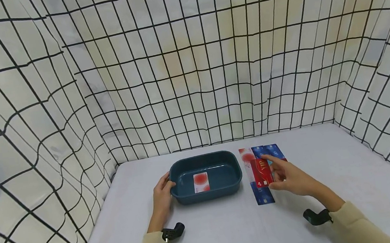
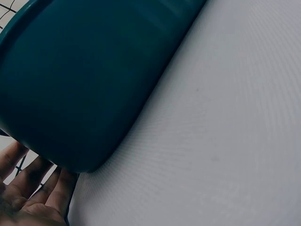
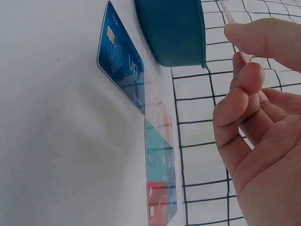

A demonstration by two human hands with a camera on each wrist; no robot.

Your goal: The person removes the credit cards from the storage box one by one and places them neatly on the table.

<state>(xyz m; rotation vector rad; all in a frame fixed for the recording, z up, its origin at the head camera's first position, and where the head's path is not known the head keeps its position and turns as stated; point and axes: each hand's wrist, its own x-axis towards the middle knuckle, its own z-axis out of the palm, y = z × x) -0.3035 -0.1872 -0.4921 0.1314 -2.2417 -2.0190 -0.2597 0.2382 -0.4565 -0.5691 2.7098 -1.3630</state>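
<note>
A dark teal rectangular tub [image 1: 208, 196] stands on the white table with a white-and-red card [image 1: 201, 182] lying inside it. At the tub's left end, my left hand [image 1: 162, 193] holds the rim; the left wrist view shows its fingers [image 2: 61, 190] against the end wall. My right hand [image 1: 289, 177] pinches a red VIP card [image 1: 261, 172] by its edges between thumb and fingers, above other cards right of the tub. In the right wrist view, this card is seen nearly edge-on by the thumb [image 3: 263, 37].
Beneath and around the held card lie a white-and-red card [image 1: 246, 156], blue cards [image 1: 273, 150] and a nearer blue card [image 1: 263, 197]. The right wrist view also shows a teal card [image 3: 157, 150] and a red card [image 3: 160, 202]. White walls with black grid lines [image 1: 211, 75] enclose the table.
</note>
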